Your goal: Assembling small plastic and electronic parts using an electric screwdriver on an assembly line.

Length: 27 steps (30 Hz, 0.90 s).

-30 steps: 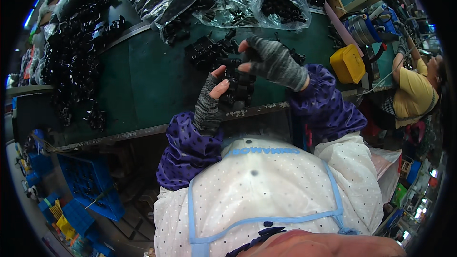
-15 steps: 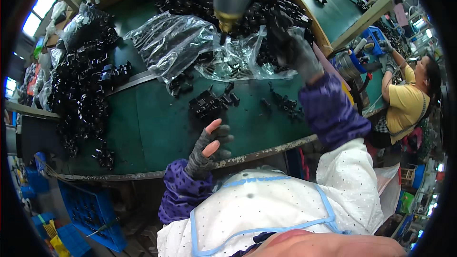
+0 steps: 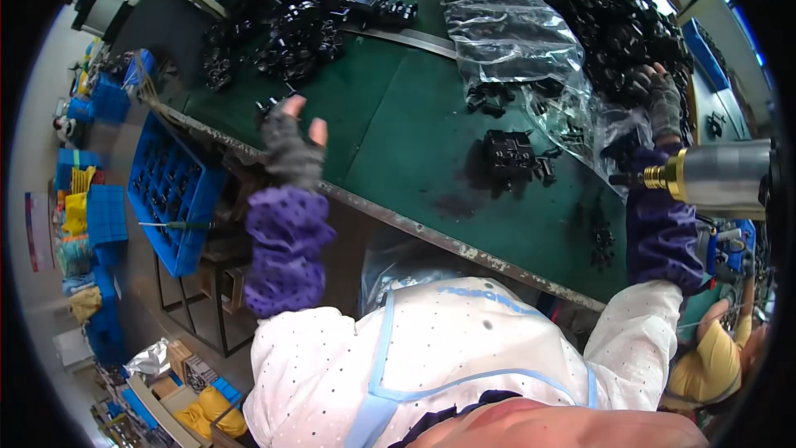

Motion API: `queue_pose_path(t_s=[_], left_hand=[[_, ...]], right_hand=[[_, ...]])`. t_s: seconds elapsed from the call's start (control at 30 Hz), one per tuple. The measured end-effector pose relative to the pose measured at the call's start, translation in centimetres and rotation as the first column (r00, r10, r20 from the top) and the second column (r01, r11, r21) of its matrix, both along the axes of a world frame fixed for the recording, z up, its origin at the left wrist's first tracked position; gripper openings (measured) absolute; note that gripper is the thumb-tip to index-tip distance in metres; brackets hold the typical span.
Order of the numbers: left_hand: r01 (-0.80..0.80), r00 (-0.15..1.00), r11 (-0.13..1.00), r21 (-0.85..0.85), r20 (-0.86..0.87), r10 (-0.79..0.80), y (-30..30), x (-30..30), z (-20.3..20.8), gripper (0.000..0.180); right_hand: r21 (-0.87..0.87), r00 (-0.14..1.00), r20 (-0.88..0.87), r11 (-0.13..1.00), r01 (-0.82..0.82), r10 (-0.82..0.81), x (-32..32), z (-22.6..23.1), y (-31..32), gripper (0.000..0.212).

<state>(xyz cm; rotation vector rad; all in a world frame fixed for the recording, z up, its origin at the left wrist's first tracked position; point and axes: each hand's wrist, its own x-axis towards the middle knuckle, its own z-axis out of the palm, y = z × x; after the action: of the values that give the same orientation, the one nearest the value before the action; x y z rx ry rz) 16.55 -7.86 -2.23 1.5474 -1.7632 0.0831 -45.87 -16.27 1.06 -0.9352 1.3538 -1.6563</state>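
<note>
Currently, the left hand (image 3: 293, 149) is slightly blurred, thumb and one finger parted beside a small black part (image 3: 272, 108) on the left of the desk (image 3: 398, 149); whether it grips that part cannot be told. The right hand (image 3: 659, 95) is at the heap of black parts (image 3: 618, 17), its hold unclear too. Between the hands, a blocky black assembly (image 3: 507, 153) lies near the clear plastic bag (image 3: 514, 29).

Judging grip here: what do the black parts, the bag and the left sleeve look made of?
Black parts: probably moulded plastic, satin, from the even colour and soft glints; coated metal possible.
Bag: clear, glossy plastic film, from creases and bright streaks.
Left sleeve: likely thin, fairly dull fabric, from gathered puckers; coating unclear.
</note>
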Motion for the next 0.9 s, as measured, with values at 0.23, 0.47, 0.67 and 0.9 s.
queue_pose_path(t_s=[0.23,0.47,0.67,0.9], left_hand=[[-0.259,0.909,0.845,0.468,0.414,0.049,-10.0,11.5,-3.1,0.061],[0.295,0.941,0.688,0.663,-0.325,-0.091,-7.9,12.4,-6.6,0.050],[0.193,0.941,0.967,0.164,0.247,-0.230,-2.4,1.2,-3.6,0.042],[0.367,0.820,0.908,-0.200,0.530,-0.215,6.6,-8.8,-1.1,0.045]], right_hand=[[0.009,0.618,-0.785,0.997,0.074,-0.038,5.9,4.0,13.6,0.027],[0.226,0.499,-0.836,0.972,-0.070,0.230,9.9,1.1,20.1,0.022],[0.249,0.293,-0.911,0.953,-0.170,0.290,14.5,-1.6,15.1,0.023],[0.471,-0.402,-0.777,0.871,0.141,0.484,18.6,-1.4,8.7,0.023]])
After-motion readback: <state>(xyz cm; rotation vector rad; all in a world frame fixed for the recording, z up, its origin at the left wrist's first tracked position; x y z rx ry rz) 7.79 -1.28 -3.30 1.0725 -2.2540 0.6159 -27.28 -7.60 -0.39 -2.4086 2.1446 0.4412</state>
